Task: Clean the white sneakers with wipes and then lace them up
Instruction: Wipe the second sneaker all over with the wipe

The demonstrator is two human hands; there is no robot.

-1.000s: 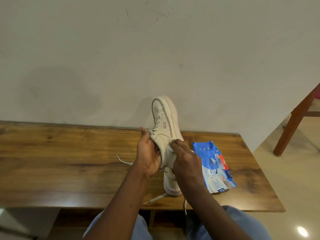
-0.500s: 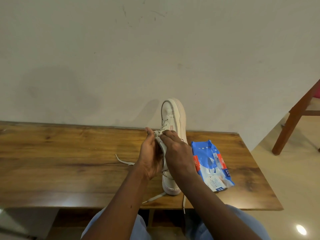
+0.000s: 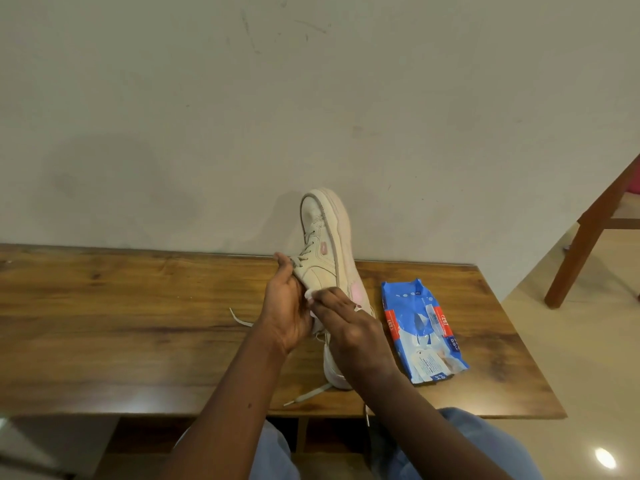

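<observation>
One white leather low-top sneaker (image 3: pixel 322 244) stands nearly upright over the brown wooden table (image 3: pixel 121 323), toe pointing up against the pale wall (image 3: pixel 311 98) and sole facing right. Its lower end meets the tabletop close to the front edge, right of centre.

The left hand (image 3: pixel 287 313) grips the sneaker from the left at the laced section, with the fingers wrapped onto the upper and the fingertips reaching the eyelets. The right hand (image 3: pixel 349 327) holds a small crumpled white wipe (image 3: pixel 309 295) in curled fingers and presses it against the side of the upper, just beside the left palm. Only a small part of the wipe shows.

Two flat white lace ends lie loose on the table: one lace end (image 3: pixel 240 319) left of the left wrist, the other lace end (image 3: pixel 306 394) at the front edge below the sneaker.

A blue plastic pack of wipes (image 3: pixel 420 327) with red and white labels lies flat near the right end of the table, just beside the sneaker and not touching it.

A brown wooden chair leg (image 3: pixel 585 237) stands on the floor beyond the right edge. Light blue trousers (image 3: pixel 485 441) show below the front edge.
</observation>
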